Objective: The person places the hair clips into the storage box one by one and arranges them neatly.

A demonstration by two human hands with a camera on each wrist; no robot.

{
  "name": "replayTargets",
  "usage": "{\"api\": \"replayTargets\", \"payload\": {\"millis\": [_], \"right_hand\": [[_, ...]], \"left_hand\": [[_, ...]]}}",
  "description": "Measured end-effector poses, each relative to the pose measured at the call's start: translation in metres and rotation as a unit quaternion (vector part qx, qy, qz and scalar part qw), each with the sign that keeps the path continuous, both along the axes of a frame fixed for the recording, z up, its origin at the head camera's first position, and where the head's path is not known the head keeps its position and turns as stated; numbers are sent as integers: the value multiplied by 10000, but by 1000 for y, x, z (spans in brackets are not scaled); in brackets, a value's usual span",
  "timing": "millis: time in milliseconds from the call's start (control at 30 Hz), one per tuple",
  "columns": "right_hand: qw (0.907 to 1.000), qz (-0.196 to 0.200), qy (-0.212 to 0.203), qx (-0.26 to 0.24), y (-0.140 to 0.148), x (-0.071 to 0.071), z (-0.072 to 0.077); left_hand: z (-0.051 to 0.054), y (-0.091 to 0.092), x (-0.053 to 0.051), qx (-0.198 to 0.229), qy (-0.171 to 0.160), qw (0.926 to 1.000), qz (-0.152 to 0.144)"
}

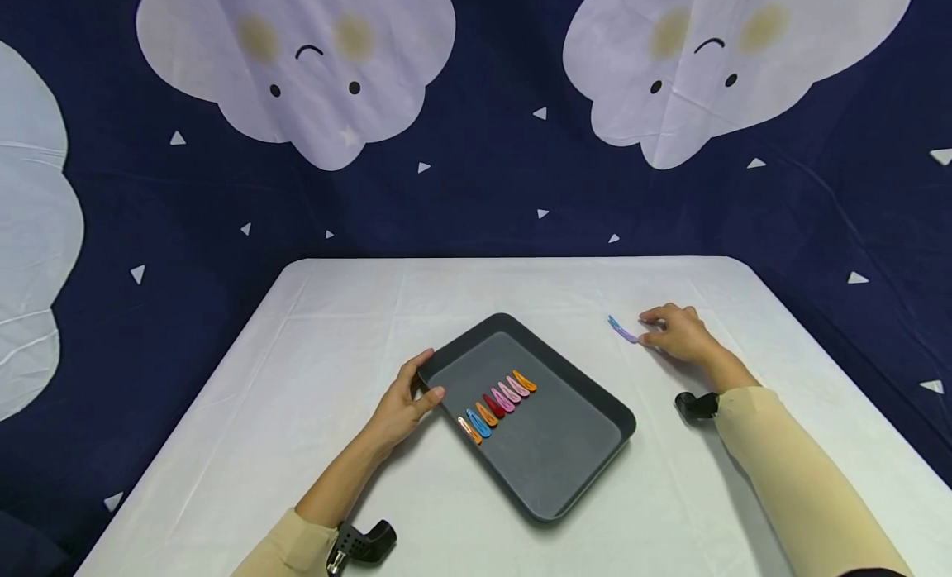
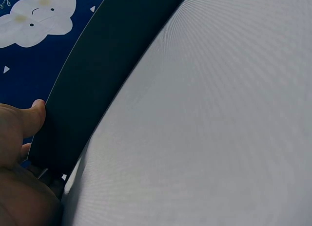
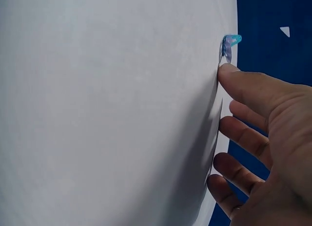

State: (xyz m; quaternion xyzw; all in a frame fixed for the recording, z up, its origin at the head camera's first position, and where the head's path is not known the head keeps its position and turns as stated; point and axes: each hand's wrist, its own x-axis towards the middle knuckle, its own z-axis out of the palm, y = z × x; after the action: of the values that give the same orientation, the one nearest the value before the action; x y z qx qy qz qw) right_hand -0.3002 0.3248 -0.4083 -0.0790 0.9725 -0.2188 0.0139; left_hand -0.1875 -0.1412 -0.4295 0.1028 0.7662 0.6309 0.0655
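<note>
My left hand (image 1: 399, 410) grips the left corner of a dark grey rectangular tray (image 1: 561, 474), its thumb over the rim. The left wrist view shows the tray's outer wall (image 2: 83, 80) beside the hand (image 2: 19, 133). Inside the tray, several snap hair clips (image 1: 493, 405) in orange, blue, red and pink lie in a slanting row. At the right, a blue and purple hair clip (image 1: 622, 330) is on the table. My right hand (image 1: 680, 336) is beside it, thumb tip at its purple end, the index finger held apart. The right wrist view shows that clip (image 3: 228, 48) just beyond the thumb.
A white cloth covers the table (image 1: 245, 445). Behind it hangs a dark blue curtain (image 1: 483, 205) printed with clouds and small white triangles. Black wrist cameras (image 1: 369, 543) sit at both cuffs, close to the tabletop.
</note>
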Motion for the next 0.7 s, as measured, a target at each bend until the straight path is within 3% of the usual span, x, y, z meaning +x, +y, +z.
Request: {"api": "replayTargets", "payload": {"millis": [400,700], "right_hand": [[9997,224,63,48,-9,2,-2],[9997,227,-112,70,-11,2,-2]], "left_hand": [[0,0,0,-11,7,10000,33],[0,0,0,-45,21,10000,36]]}}
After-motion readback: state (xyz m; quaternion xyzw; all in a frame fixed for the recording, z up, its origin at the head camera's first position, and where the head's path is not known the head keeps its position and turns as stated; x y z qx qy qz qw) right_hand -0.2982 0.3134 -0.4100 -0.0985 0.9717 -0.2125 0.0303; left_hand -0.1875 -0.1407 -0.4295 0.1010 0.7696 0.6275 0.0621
